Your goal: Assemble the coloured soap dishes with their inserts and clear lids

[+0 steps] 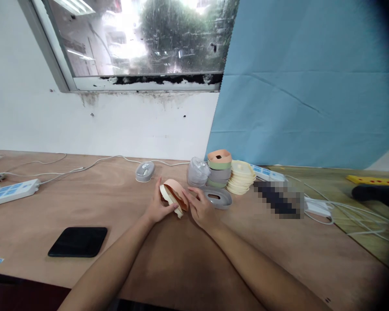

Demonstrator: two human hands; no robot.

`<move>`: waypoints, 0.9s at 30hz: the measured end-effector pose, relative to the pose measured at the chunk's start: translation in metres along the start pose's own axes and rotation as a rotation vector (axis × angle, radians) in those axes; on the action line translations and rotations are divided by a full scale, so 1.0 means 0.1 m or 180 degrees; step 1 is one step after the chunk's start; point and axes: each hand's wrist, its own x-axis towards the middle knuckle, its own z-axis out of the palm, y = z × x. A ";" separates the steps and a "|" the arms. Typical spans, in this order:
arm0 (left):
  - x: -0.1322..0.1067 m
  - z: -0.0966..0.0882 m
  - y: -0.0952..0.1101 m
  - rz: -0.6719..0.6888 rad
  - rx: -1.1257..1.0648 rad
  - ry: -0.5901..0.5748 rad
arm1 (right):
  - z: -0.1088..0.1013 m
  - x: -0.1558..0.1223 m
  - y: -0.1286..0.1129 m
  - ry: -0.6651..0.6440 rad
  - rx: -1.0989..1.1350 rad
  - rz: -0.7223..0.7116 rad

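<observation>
Head view: at the far left of the table (168, 263), a white power strip (19, 191) with blue sockets is seen. To its right and nearer the front, a black flat device (78, 242) is laid on the wood. Farther back, a small grey oval case (145, 172) is placed near the white wall (142, 123). Close to the middle, a cream piece (170, 200) and a peach piece (178, 189) are held together at a tilt, the cream one on the left. By the left hand (156, 208) they are gripped, its thumb laid over the cream rim and its fingers raised along the far left side. The right edge of the peach piece is touched by the fingertips of the right hand (202, 209); whether it is pinched there cannot be told. Behind that hand, a translucent stack (198, 172) is stood, and beside it a grey tray (225, 201) with an oval slot is laid flat. Behind the tray, peach, green and grey containers (219, 170) are piled up, with cream lids (240, 178) stacked just to their right. By the lids, a second power strip (269, 173) is partly hidden; farther right, a dark object (277, 199) is blurred by pixelation and a white adapter (318, 207) is seen.
</observation>
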 end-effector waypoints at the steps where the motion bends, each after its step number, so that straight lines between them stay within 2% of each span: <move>1: 0.00 -0.01 -0.01 0.0084 0.0097 0.0051 | 0.00 0.00 0.00 0.0019 -0.0015 0.0018; 5: -0.01 -0.04 -0.02 0.0408 0.0127 0.0121 | 0.04 0.01 0.00 0.0141 0.0008 0.0145; 11: -0.02 -0.02 0.01 0.0660 -0.0353 0.0060 | 0.05 -0.06 0.10 0.0562 0.0085 0.0803; 15: -0.01 -0.01 0.03 0.0610 -0.0542 0.0092 | -0.09 -0.15 0.25 0.0773 0.0207 0.1106; 19: -0.01 -0.04 -0.02 0.0635 -0.0313 0.0172 | -0.31 -0.26 0.45 0.1060 0.0312 0.1457; 21: 0.00 -0.05 -0.04 0.0684 -0.0171 0.0154 | -0.42 -0.33 0.53 0.1036 0.0105 0.1595; 24: 0.00 -0.04 -0.04 0.0694 0.0087 0.0054 | -0.56 -0.43 0.59 0.0744 -0.0244 0.1759; 27: 0.00 -0.03 -0.02 0.0667 0.0312 -0.0016 | -0.60 -0.48 0.57 0.0613 -0.0142 0.1882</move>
